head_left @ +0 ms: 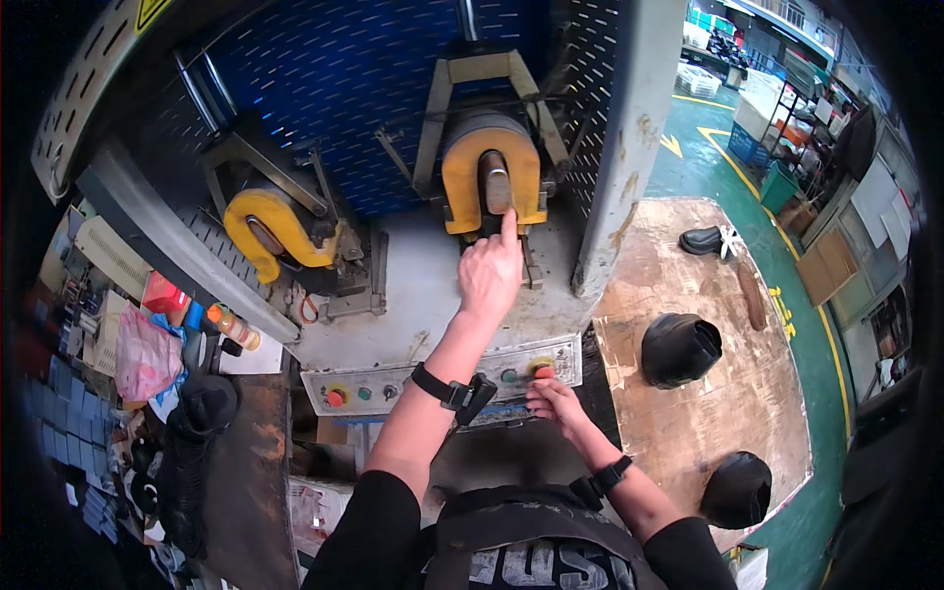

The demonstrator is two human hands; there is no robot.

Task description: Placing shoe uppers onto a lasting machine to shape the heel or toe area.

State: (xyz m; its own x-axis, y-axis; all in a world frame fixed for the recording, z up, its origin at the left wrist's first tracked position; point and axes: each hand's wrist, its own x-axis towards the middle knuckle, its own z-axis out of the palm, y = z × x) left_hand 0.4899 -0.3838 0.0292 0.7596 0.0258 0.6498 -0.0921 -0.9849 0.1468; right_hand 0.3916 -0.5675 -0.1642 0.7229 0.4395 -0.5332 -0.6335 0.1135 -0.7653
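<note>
My left hand (490,275) reaches into the machine, its index finger stretched out and the other fingers curled, holding nothing. That fingertip is at the lower end of a worn, rounded block (499,189) framed by a yellow U-shaped pad (472,167); contact is hard to tell. My right hand (557,401) is at the control panel (452,383), its fingers loosely bent and holding nothing. Just above its fingers sits a red button (542,372), and a green button (508,376) lies to its left. Whether the right hand presses the red button cannot be made out.
A second yellow U-shaped pad (258,231) stands at the left. On the wooden table (629,265) at right are two black boot-like pieces (678,349) (737,492), a black shoe (701,241) and a brown strip (752,295). Black boots (192,433) lie at left.
</note>
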